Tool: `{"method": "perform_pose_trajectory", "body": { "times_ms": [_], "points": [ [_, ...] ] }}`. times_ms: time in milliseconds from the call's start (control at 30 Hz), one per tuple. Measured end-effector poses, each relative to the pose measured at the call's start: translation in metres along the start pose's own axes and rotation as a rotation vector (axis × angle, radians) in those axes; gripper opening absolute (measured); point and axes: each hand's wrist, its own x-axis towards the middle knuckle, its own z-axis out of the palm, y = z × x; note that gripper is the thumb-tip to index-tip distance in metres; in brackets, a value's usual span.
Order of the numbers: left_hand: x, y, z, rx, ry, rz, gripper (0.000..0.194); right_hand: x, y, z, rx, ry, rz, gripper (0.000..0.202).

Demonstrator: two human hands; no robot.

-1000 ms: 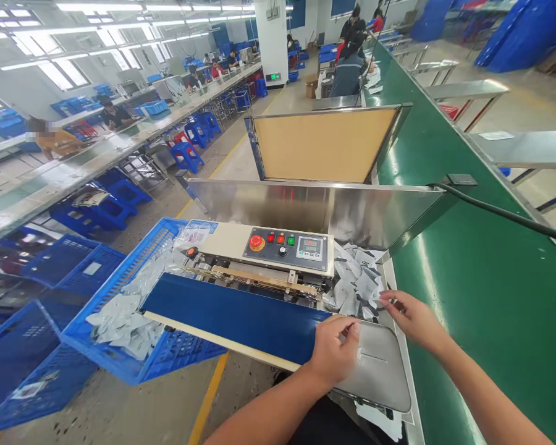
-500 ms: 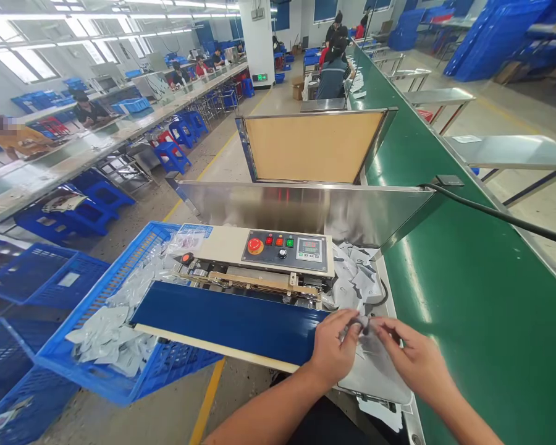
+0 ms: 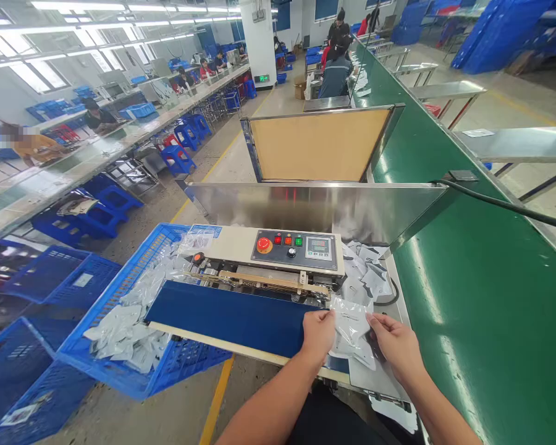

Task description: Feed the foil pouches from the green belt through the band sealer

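Between my two hands a clear and white plastic bag (image 3: 351, 322) is stretched flat at the right end of the sealing machine (image 3: 227, 240). My left hand (image 3: 319, 334) pinches its left edge over the end of the blue belt (image 3: 231, 315). The upper right edge is pinched by my right hand (image 3: 395, 343). Below and against the held bag lies more clear plastic packaging. Behind it, a heap of grey-white packets (image 3: 364, 272) rests beside the machine's control panel (image 3: 294, 249).
A blue basket (image 3: 106, 377) of filled bags stands at the machine's left end. Upright metal panels (image 3: 315, 207) rise behind the machine. A green conveyor (image 3: 472, 296) runs along the right, crossed by a black cable (image 3: 505, 206). People sit at benches further back.
The small grey item between my fingers no longer shows. A flat bag is now spread between my hands, which have moved slightly apart. The whole view has shifted a little.
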Motion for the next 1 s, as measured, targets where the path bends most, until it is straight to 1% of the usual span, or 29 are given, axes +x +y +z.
{"method": "perform_pose_trajectory", "body": {
  "times_ms": [67, 133, 200, 233, 267, 300, 333, 367, 400, 433, 467, 500, 533, 567, 633, 700, 733, 800, 833, 900, 933, 1000],
  "points": [
    [0.011, 0.005, -0.007, -0.021, 0.035, -0.02, 0.069, 0.006, -0.01, 0.02, 0.015, -0.014, 0.041, 0.06],
    [0.019, 0.01, -0.019, -0.036, 0.06, -0.011, 0.065, 0.011, -0.02, 0.036, 0.021, -0.074, 0.041, 0.064],
    [0.022, 0.012, -0.037, -0.067, 0.07, -0.003, 0.062, 0.021, -0.026, 0.038, -0.017, -0.103, 0.004, 0.067],
    [0.021, 0.013, -0.047, -0.092, 0.076, 0.006, 0.06, 0.029, -0.028, 0.033, -0.073, -0.07, -0.027, 0.066],
    [0.018, 0.013, -0.058, -0.122, 0.1, 0.023, 0.059, 0.039, -0.028, 0.026, -0.156, -0.005, -0.061, 0.064],
    [0.014, 0.013, -0.069, -0.151, 0.152, 0.051, 0.057, 0.052, -0.028, 0.017, -0.258, 0.071, -0.093, 0.06],
    [0.008, 0.013, -0.08, -0.172, 0.236, 0.09, 0.054, 0.065, -0.027, 0.007, -0.372, 0.129, -0.116, 0.056],
    [0.001, 0.013, -0.089, -0.18, 0.337, 0.139, 0.053, 0.078, -0.026, -0.002, -0.487, 0.145, -0.125, 0.05],
    [-0.008, 0.013, -0.097, -0.168, 0.436, 0.196, 0.053, 0.089, -0.026, -0.009, -0.591, 0.114, -0.124, 0.044],
    [-0.017, 0.014, -0.102, -0.143, 0.507, 0.254, 0.053, 0.098, -0.026, -0.014, -0.674, 0.054, -0.121, 0.038],
    [-0.026, 0.014, -0.103, -0.107, 0.526, 0.31, 0.052, 0.104, -0.026, -0.017, -0.735, -0.005, -0.119, 0.033],
    [-0.035, 0.015, -0.102, -0.062, 0.49, 0.366, 0.049, 0.105, -0.027, -0.019, -0.77, -0.035, -0.125, 0.028],
    [-0.042, 0.016, -0.097, -0.01, 0.41, 0.421, 0.046, 0.102, -0.028, -0.021, -0.773, -0.027, -0.143, 0.024],
    [-0.049, 0.017, -0.089, 0.046, 0.31, 0.476, 0.045, 0.095, -0.03, -0.022, -0.743, 0.013, -0.178, 0.022],
    [-0.055, 0.02, -0.065, 0.157, 0.127, 0.589, 0.043, 0.071, -0.036, -0.027, -0.613, 0.128, -0.29, 0.022],
    [-0.053, 0.024, -0.036, 0.241, 0.023, 0.698, 0.039, 0.04, -0.043, -0.034, -0.468, 0.202, -0.428, 0.023],
    [-0.05, 0.026, -0.022, 0.267, -0.016, 0.74, 0.042, 0.024, -0.047, -0.037, -0.414, 0.204, -0.485, 0.023],
    [-0.043, 0.03, 0.001, 0.284, -0.113, 0.786, 0.052, -0.005, -0.053, -0.04, -0.333, 0.147, -0.545, 0.025],
    [-0.039, 0.032, 0.01, 0.279, -0.165, 0.788, 0.051, -0.017, -0.055, -0.04, -0.287, 0.099, -0.544, 0.027],
    [-0.035, 0.034, 0.02, 0.261, -0.241, 0.756, 0.044, -0.032, -0.054, -0.037, -0.164, -0.006, -0.478, 0.035],
    [-0.034, 0.034, 0.022, 0.258, -0.249, 0.729, 0.044, -0.037, -0.051, -0.035, -0.08, -0.044, -0.42, 0.039],
    [-0.034, 0.031, 0.02, 0.264, -0.221, 0.662, 0.05, -0.04, -0.042, -0.033, 0.086, -0.096, -0.281, 0.048]
  ]
}}
